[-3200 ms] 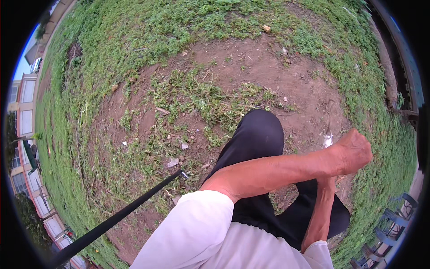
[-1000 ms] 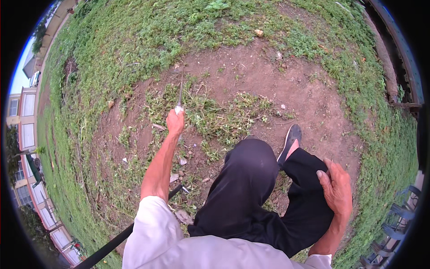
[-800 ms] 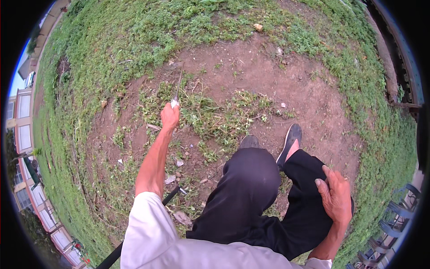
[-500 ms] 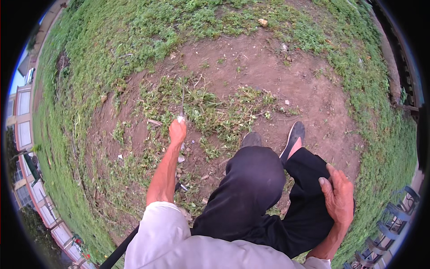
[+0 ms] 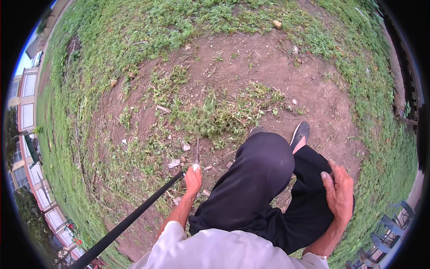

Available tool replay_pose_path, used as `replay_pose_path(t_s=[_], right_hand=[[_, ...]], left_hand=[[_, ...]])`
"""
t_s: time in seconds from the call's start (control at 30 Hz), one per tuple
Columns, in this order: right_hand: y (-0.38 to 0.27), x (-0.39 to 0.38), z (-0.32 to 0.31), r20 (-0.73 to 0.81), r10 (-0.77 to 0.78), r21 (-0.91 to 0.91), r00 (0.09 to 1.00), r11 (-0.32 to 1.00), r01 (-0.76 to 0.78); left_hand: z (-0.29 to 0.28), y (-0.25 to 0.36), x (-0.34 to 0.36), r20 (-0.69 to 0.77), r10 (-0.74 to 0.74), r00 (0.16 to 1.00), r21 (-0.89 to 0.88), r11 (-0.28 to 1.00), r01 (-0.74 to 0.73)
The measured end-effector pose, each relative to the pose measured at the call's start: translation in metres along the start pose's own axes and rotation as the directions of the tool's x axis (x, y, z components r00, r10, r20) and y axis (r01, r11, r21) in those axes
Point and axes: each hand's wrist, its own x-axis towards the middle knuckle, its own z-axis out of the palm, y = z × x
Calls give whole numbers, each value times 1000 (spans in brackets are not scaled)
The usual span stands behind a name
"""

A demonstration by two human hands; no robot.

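Observation:
My left hand [image 5: 193, 180] is closed around the handle of a thin metal-shafted hand tool [image 5: 197, 150] with a pale collar just beyond my fingers. The shaft points away from me over a heap of pulled weeds [image 5: 228, 114]. Blurred green weeds [image 5: 201, 114] cover the tool's far end, so its shape is hidden. My right hand [image 5: 339, 190] rests on my bent right knee, thumb apart from the fingers, with nothing in it. Dark trousers [image 5: 251, 179] cover my legs.
A black pole [image 5: 130, 222] slants from the lower left to beside my left hand. Stones [image 5: 174, 163] lie on the bare soil [image 5: 322, 103]. Green ground cover [image 5: 134, 27] surrounds the soil. At the right edge stand metal hoops [image 5: 389, 228]; buildings [image 5: 27, 103] line the left.
My left hand has drawn the tool back toward me and slightly right, and weeds at its far end are blurred by motion. More of the black pole shows. My right hand stays on the knee.

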Motion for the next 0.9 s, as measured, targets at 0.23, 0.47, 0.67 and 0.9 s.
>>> replay_pose_path(t_s=[0.23, 0.47, 0.67, 0.9], right_hand=[[-3, 1, 1, 8, -31, -7, 999, 999, 31], [-8, 2, -1, 4, -41, -30, 999, 999, 41], [-1, 4, 7, -6, -30, -28, 1000, 999, 30], [-7, 8, 4, 38, 45, -34, 998, 998, -44]], left_hand=[[-60, 17, -75, 154, -393, 907, -114, 904, 411], [-48, 36, 18, -91, -421, 902, -598, 748, 289], [-47, 37, 172, -317, -100, 943, -220, 975, 29], [-55, 70, 279, -202, 111, 973, 220, 973, -65]])
